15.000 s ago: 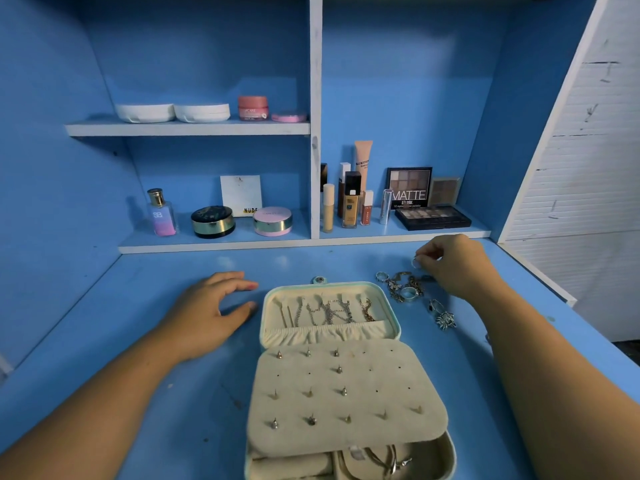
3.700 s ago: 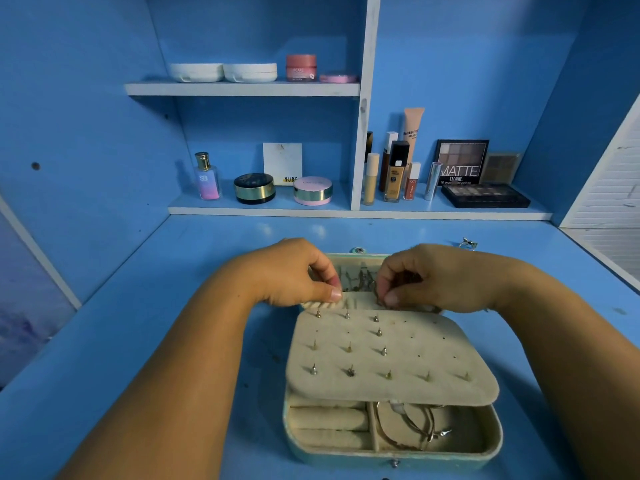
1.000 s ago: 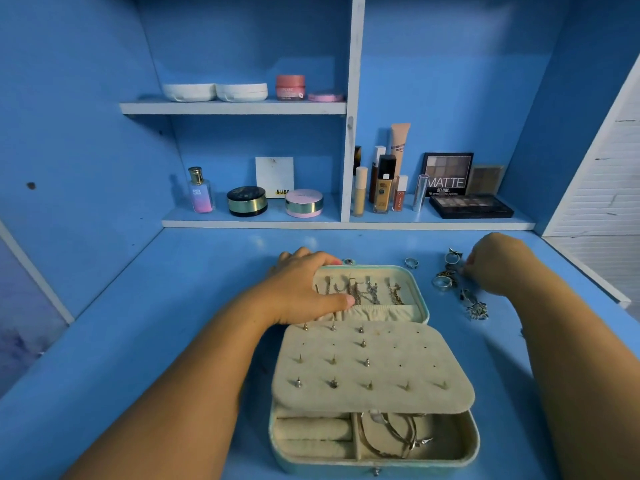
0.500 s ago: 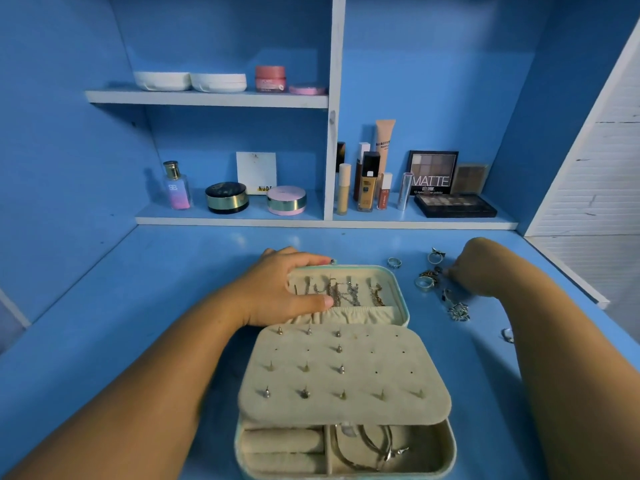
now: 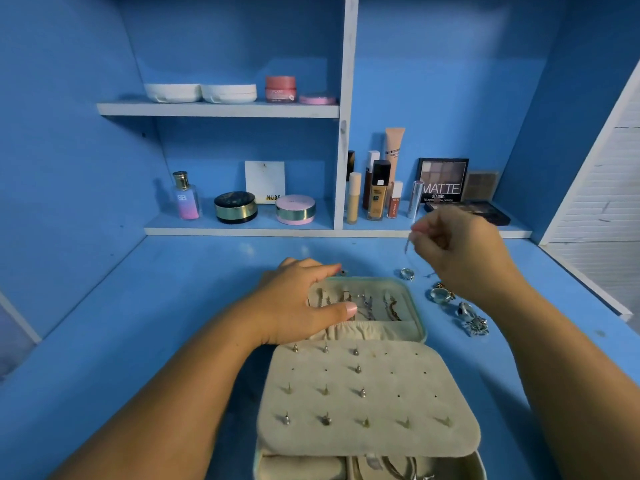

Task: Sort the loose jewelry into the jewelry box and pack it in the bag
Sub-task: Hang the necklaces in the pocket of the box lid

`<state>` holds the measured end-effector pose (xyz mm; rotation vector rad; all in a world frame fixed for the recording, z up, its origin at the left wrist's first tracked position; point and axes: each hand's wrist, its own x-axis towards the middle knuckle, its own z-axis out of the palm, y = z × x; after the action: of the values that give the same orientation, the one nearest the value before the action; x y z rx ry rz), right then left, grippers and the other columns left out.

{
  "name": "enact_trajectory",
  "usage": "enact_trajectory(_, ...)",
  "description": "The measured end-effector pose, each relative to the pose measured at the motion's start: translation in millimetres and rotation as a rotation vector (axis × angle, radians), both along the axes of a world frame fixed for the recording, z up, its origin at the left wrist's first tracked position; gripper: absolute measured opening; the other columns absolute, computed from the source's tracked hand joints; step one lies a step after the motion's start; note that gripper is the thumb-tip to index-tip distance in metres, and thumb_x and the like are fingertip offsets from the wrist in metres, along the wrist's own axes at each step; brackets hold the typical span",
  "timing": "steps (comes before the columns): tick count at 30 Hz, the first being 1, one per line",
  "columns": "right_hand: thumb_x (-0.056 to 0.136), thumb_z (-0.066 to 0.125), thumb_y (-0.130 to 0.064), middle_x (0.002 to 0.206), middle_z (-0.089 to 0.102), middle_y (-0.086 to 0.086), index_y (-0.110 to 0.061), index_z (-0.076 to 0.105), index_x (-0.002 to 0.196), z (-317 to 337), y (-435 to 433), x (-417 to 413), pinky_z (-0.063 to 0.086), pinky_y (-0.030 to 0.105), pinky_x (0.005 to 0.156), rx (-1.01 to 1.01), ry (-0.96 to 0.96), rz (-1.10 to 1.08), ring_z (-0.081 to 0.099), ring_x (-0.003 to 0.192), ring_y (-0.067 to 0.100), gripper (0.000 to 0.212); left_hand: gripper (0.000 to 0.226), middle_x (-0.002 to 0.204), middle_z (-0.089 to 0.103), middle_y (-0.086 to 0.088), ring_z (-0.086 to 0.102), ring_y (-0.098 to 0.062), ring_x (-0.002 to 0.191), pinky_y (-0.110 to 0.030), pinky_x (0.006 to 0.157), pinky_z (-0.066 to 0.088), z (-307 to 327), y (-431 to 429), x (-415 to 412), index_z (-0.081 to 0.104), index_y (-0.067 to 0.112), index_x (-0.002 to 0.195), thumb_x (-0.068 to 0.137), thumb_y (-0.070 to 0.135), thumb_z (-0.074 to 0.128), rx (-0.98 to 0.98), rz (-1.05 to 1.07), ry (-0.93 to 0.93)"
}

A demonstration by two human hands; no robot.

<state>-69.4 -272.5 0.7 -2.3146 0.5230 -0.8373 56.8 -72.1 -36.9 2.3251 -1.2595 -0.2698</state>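
Note:
The mint jewelry box (image 5: 420, 317) lies open on the blue desk. Its cream stud panel (image 5: 367, 396) carries several earrings, and chains hang in the lid. My left hand (image 5: 298, 303) rests on the lid's left edge, thumb across its pocket. My right hand (image 5: 457, 247) is raised above the desk to the right and pinches a thin silver chain (image 5: 407, 244) that dangles from its fingertips. Loose rings (image 5: 407, 273) and a spiky silver piece (image 5: 476, 323) lie on the desk below that hand. No bag is in view.
Behind the desk, a low shelf (image 5: 242, 231) holds a perfume bottle (image 5: 187, 195), compacts, foundation tubes and a MATTE eyeshadow palette (image 5: 443, 180). An upper shelf (image 5: 218, 109) carries white cases and a pink jar. A white panel (image 5: 602, 202) stands at the right.
My right hand has lifted from the loose jewelry on the desk, now pinching a thin chain in the air. My left hand stays on the box lid.

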Motion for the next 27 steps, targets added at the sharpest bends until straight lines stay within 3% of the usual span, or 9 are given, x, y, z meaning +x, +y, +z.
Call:
enact_trajectory(4, 0.09, 0.062, -0.015, 0.076, 0.067, -0.005, -0.028, 0.064, 0.088, -11, 24, 7, 0.051, 0.02, 0.06, 0.204, -0.051, 0.294, 0.059, 0.064, 0.01, 0.013, 0.066, 0.128, 0.05, 0.02, 0.037, -0.004, 0.125, -0.043, 0.103, 0.041, -1, -2, -1, 0.04, 0.034, 0.143, 0.086, 0.063, 0.054, -0.19, 0.033, -0.073)
enact_trajectory(8, 0.088, 0.064, -0.014, 0.077, 0.068, -0.013, -0.035, 0.061, 0.09, -21, 44, 11, 0.047, 0.01, 0.068, 0.023, -0.099, 0.359, 0.062, 0.075, 0.005, 0.022, 0.043, 0.112, 0.056, 0.022, 0.044, -0.001, 0.117, -0.04, 0.098, 0.044, -2, -3, -3, 0.06, 0.039, 0.12, 0.083, 0.061, 0.056, -0.331, 0.052, -0.054)
enact_trajectory(10, 0.088, 0.065, -0.012, 0.077, 0.067, -0.016, -0.036, 0.06, 0.094, -24, 48, 12, 0.045, 0.008, 0.069, 0.012, -0.132, 0.378, 0.062, 0.076, 0.003, 0.025, 0.027, 0.104, 0.057, 0.022, 0.048, 0.0, 0.112, -0.038, 0.096, 0.045, -3, -5, -3, 0.067, 0.039, 0.103, 0.081, 0.055, 0.062, -0.359, 0.024, -0.036)
enact_trajectory(14, 0.088, 0.064, -0.015, 0.083, 0.065, -0.017, -0.039, 0.058, 0.095, -29, 49, 15, 0.043, 0.006, 0.068, 0.033, -0.196, 0.379, 0.061, 0.075, 0.003, 0.026, 0.003, 0.096, 0.059, 0.019, 0.052, -0.002, 0.104, -0.034, 0.09, 0.047, -6, -7, -2, 0.07, 0.034, 0.088, 0.085, 0.034, 0.069, -0.41, -0.03, -0.028)
enact_trajectory(18, 0.087, 0.056, -0.031, 0.066, 0.06, -0.006, -0.035, 0.06, 0.091, -30, 45, 15, 0.04, 0.009, 0.057, 0.101, -0.188, 0.361, 0.053, 0.062, 0.006, 0.007, 0.005, 0.09, 0.06, 0.015, 0.055, -0.005, 0.097, -0.028, 0.076, 0.048, -4, -7, -1, 0.064, 0.029, 0.082, 0.087, 0.028, 0.065, -0.472, 0.007, -0.011)
enact_trajectory(20, 0.084, 0.053, -0.039, 0.061, 0.055, 0.004, -0.035, 0.063, 0.091, -30, 40, 15, 0.038, 0.018, 0.052, 0.139, -0.156, 0.336, 0.045, 0.053, 0.01, 0.012, 0.006, 0.09, 0.062, 0.015, 0.056, -0.004, 0.093, -0.023, 0.072, 0.044, -3, -7, -2, 0.059, 0.031, 0.08, 0.086, 0.033, 0.058, -0.517, 0.062, 0.052)
enact_trajectory(23, 0.084, 0.052, -0.042, 0.066, 0.059, 0.014, -0.033, 0.065, 0.089, -29, 34, 14, 0.039, 0.023, 0.048, 0.158, -0.092, 0.317, 0.047, 0.056, 0.023, 0.017, 0.01, 0.092, 0.068, 0.013, 0.059, -0.002, 0.077, -0.022, 0.071, 0.042, -1, -8, -4, 0.054, 0.028, 0.079, 0.084, 0.036, 0.049, -0.595, 0.133, 0.212)
enact_trajectory(25, 0.082, 0.051, -0.044, 0.062, 0.057, 0.013, -0.031, 0.066, 0.087, -29, 31, 14, 0.037, 0.018, 0.046, 0.188, -0.081, 0.317, 0.044, 0.051, 0.018, 0.02, 0.014, 0.09, 0.071, 0.013, 0.05, -0.01, 0.056, -0.025, 0.06, 0.042, 3, -9, -5, 0.053, 0.022, 0.08, 0.086, 0.033, 0.048, -0.681, 0.156, 0.316)
enact_trajectory(27, 0.081, 0.052, -0.045, 0.057, 0.051, 0.01, -0.029, 0.067, 0.085, -30, 30, 15, 0.034, 0.017, 0.045, 0.209, -0.064, 0.322, 0.039, 0.047, 0.009, 0.023, 0.015, 0.085, 0.072, 0.011, 0.054, -0.012, 0.06, -0.023, 0.06, 0.043, 4, -9, -4, 0.053, 0.018, 0.081, 0.094, 0.027, 0.051, -0.747, 0.186, 0.377)
